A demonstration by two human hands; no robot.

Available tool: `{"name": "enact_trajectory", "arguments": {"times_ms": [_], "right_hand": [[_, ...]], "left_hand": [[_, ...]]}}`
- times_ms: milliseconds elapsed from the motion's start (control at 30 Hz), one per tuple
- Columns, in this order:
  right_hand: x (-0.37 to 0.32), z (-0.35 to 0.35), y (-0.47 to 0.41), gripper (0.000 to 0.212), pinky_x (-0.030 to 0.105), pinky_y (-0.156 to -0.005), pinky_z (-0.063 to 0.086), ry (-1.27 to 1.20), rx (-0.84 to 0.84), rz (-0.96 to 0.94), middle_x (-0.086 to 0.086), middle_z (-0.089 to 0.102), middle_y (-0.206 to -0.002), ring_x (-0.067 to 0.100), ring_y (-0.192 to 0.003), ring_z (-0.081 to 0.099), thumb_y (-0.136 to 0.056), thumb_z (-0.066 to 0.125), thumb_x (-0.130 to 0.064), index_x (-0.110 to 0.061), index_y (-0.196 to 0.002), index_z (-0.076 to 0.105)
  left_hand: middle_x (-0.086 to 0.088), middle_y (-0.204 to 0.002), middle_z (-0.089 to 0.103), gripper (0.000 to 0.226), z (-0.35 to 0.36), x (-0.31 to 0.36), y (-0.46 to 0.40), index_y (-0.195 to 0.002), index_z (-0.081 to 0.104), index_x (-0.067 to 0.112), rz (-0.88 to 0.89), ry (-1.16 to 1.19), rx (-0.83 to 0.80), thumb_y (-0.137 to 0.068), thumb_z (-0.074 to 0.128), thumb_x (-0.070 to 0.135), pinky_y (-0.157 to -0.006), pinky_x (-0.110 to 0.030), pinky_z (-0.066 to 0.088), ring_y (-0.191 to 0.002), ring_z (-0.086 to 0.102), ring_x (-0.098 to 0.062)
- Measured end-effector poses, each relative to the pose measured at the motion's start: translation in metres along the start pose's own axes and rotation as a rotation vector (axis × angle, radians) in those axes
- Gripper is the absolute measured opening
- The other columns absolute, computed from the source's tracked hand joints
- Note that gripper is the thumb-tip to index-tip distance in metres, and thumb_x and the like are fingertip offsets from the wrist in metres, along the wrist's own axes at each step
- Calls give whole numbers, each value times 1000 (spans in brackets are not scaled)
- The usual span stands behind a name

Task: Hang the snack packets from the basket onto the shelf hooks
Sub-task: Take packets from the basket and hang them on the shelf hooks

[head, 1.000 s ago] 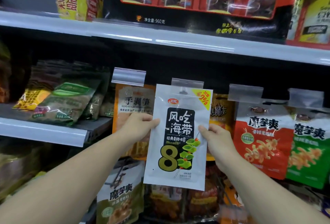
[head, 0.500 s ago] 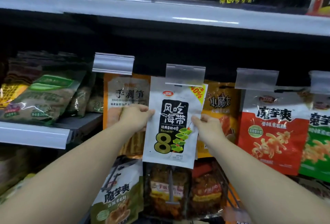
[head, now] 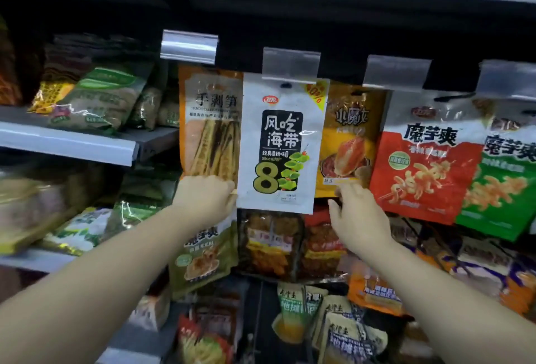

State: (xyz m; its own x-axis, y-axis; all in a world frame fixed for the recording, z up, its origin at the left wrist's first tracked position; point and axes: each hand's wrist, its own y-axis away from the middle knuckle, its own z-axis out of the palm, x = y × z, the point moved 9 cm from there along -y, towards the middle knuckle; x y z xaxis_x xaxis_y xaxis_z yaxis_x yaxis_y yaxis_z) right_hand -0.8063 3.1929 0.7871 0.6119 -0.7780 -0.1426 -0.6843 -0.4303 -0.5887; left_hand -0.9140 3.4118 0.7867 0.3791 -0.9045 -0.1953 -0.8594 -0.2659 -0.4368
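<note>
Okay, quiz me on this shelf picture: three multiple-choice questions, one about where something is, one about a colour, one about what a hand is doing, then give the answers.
1. Where does the white packet with the big 8 hang?
A. Between the orange bamboo-shoot packet and the yellow packet
B. At the far right of the row
C. Flat on the side shelf

2. What colour is the packet right of the red packet?
A. Blue
B. Green
C. Black

3. What is the left hand doing?
A. Hanging free below the shelf
B. Gripping a price tag holder
C. Holding the white packet's lower left edge

Answers: 1 A, it hangs under the second clear tag holder, with those two on either side. 2 B, the green packet overlaps the red one's right side. 3 C, its fingers meet that edge, while the right hand is off the packet, fingers loose.
</note>
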Motion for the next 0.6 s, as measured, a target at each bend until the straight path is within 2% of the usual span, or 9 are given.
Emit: {"name": "enact_trajectory", "arguments": {"times_ms": [67, 133, 167, 267, 367, 467, 600], "right_hand": [[-11, 11, 30, 18, 38, -62, 48, 128, -64, -196, 9, 59, -92, 32, -89, 58, -89, 59, -25, -8, -97, 59], [-16, 27, 65, 19, 37, -51, 48, 199, -129, -306, 10, 61, -75, 33, -71, 61, -77, 73, -21, -7, -83, 62], [-16, 38, 83, 19, 37, -52, 49, 219, -173, -336, 10, 62, -75, 33, -71, 62, -76, 74, -21, -7, -83, 62], [-13, 78, 140, 20, 40, -74, 47, 182, -371, -389, 11, 62, -100, 34, -99, 58, -91, 54, -22, -8, -105, 59], [2, 119, 189, 33, 39, -81, 45, 177, -484, -394, 10, 57, -123, 33, -115, 51, -95, 46, -25, -9, -122, 52], [20, 176, 246, 36, 33, -73, 42, 186, -669, -423, 10, 53, -127, 32, -112, 52, -99, 38, -26, -11, -131, 44], [52, 265, 329, 35, 39, -84, 46, 157, -873, -408, 13, 53, -125, 33, -113, 51, -100, 36, -26, -9, -130, 42]], "left_hand": [[2, -96, 67, 35, 7, 10, 21, -102, 60, 25, -2, -24, -26, -99, 31, 45, -61, -30, 40, -88, 65, -25], [-1, -94, 68, 38, 18, 20, 46, -101, 63, 24, -18, -36, -62, -98, 33, 47, -63, -30, 42, -87, 65, -27], [-2, -93, 68, 38, 26, 27, 59, -101, 64, 23, -13, -46, -81, -98, 34, 47, -62, -30, 41, -87, 65, -28], [0, -73, 57, 38, 58, 57, 106, -103, 64, 20, -6, -24, -203, -99, 35, 44, -55, -26, 37, -77, 63, -27], [-2, -78, 59, 35, 102, 87, 152, -102, 64, 16, 15, -1, -314, -99, 37, 40, -55, -26, 33, -83, 64, -29], [-8, -97, 66, 33, 172, 117, 206, -103, 63, 16, 22, 5, -463, -99, 39, 38, -60, -29, 35, -90, 64, -31], [-6, -85, 59, 23, 282, 152, 293, -102, 62, 15, -37, 68, -724, -96, 44, 28, -61, -31, 36, -78, 57, -28]]}}
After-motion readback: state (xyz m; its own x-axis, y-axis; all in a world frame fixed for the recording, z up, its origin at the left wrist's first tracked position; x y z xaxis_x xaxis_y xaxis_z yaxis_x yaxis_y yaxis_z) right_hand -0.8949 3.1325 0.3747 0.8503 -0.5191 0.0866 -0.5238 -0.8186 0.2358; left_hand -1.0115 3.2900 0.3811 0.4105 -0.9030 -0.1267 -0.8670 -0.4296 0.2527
